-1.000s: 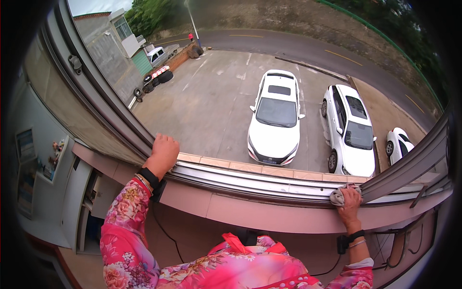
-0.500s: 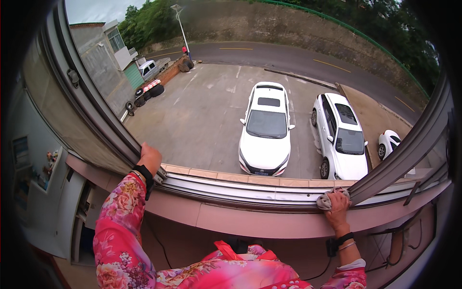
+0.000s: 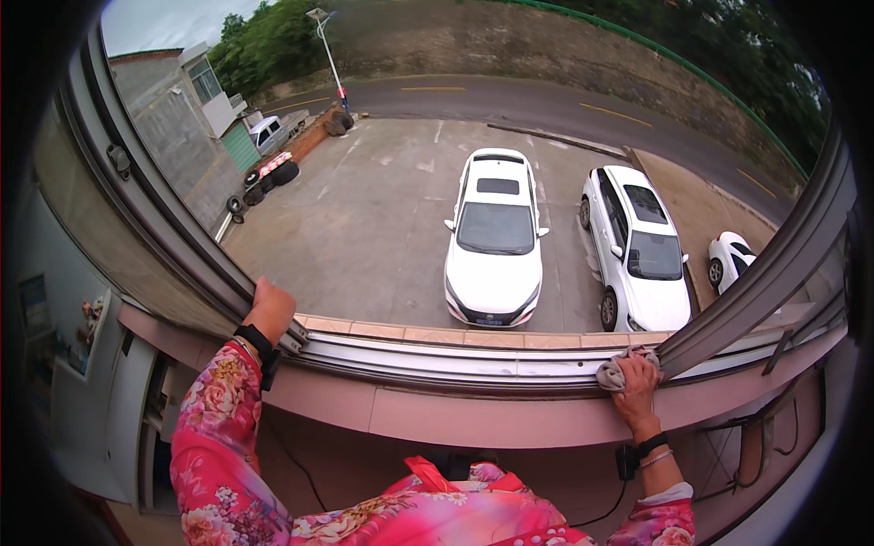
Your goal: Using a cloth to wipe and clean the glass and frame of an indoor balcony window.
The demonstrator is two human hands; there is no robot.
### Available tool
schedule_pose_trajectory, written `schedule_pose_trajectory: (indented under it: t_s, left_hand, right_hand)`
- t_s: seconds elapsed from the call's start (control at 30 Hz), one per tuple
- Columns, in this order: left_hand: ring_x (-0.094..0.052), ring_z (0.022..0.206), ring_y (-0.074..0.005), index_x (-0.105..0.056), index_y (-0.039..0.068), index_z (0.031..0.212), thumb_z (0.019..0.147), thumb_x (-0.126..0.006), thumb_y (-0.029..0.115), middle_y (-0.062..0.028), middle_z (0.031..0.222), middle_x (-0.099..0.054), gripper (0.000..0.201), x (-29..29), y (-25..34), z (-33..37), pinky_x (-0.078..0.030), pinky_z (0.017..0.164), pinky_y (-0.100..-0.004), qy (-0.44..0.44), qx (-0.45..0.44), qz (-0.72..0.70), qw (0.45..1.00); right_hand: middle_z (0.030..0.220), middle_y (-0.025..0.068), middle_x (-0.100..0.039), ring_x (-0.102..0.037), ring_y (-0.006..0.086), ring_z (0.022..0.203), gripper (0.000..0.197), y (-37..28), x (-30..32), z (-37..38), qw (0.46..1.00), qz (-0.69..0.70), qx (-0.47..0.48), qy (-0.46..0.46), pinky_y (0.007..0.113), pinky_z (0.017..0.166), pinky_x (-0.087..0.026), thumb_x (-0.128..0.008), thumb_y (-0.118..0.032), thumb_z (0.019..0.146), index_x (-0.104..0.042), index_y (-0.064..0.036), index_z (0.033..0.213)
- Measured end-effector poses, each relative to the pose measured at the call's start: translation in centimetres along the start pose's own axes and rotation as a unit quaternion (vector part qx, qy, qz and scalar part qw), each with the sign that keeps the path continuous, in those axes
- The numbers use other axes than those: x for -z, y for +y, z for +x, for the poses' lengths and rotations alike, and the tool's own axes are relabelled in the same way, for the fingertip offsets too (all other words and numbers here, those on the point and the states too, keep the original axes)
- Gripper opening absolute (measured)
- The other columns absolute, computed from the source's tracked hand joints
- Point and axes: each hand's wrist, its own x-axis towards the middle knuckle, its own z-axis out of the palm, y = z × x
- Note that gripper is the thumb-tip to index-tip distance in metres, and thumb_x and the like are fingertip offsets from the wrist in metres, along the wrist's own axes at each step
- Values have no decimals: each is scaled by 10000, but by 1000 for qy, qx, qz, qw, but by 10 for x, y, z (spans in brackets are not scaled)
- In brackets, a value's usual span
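Note:
A sliding window stands open in front of me, with its metal track (image 3: 455,368) running along the sill. At the left, my left hand (image 3: 271,311) is closed round the edge of the window sash (image 3: 196,218), near its lower corner; most of its fingers are hidden behind the frame. A crumpled grey cloth (image 3: 612,374) is bunched under my right hand (image 3: 640,387), whose fingers close over it. That cloth rests on the track, right beside the foot of the right-hand window frame (image 3: 737,296).
A pink inner sill (image 3: 437,417) lies below the track, and a row of tiles (image 3: 428,334) edges it outside. Beyond and below, a white car (image 3: 496,237) and a white SUV (image 3: 642,246) are parked. A cable (image 3: 612,511) hangs by my right wrist.
The view outside and the left sash have shifted slightly left in the picture. Both hands keep their holds, with the cloth at nearly the same spot on the track.

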Motion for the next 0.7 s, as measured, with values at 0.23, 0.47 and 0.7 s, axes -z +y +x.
schedule_pose_trajectory:
  t_s: [0.23,0.47,0.7]
  left_hand:
    - [-663,776,-208,-724,187,779,813,-548,158,-25,790,-697,182,3,-5,-4,-357,753,-403,-16,-40,2,999]
    - [-651,769,-204,-712,178,756,806,-552,153,-23,767,-686,169,7,-7,-11,-358,764,-391,-26,-50,11,998]
    - [-634,758,-199,-703,169,744,808,-542,161,-32,740,-675,173,0,-10,-10,-359,781,-373,-30,-65,18,997]
  right_hand:
    - [1092,70,-570,-449,294,1141,383,3,-4,-2,1000,-3,4,10,463,1012,-256,-644,-164,704,-588,-84,1075]
    - [1087,64,-565,-447,290,1141,385,2,-7,-4,1000,-12,-1,15,472,1004,-257,-651,-177,698,-591,-91,1068]
    - [1090,57,-559,-436,281,1149,402,4,-8,-3,1000,0,9,24,474,1010,-247,-650,-162,682,-585,-100,1074]
